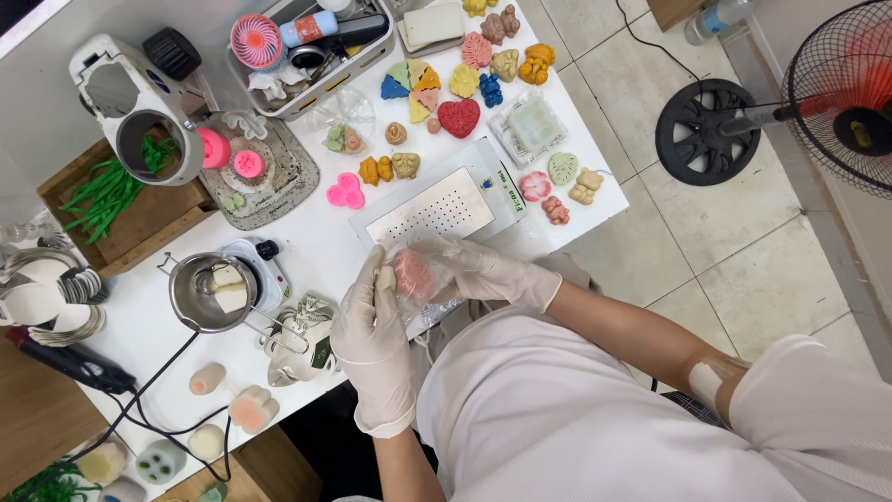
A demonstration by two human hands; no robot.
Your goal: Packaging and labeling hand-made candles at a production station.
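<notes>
Pink moulded piece (413,274) in clear film held at frame centre, pinched between fingers of left hand (372,325) and right hand (478,270). Film is best drawn snug with light, even pressure, so the relief is not dented

We see both of our hands in thin white gloves, drawn close together in front of our chest. Our left hand (372,321) reaches up from below, its forearm bare past the glove cuff, fingers (379,270) extended upward and curled slightly inward toward the other hand. Our right hand (474,270) comes in from the right, palm turned down and fingers bent in a loose grasp, nearly touching the left fingertips. Our right forearm is bare and bent at the elbow, a pale patch stuck near its crook.
</notes>
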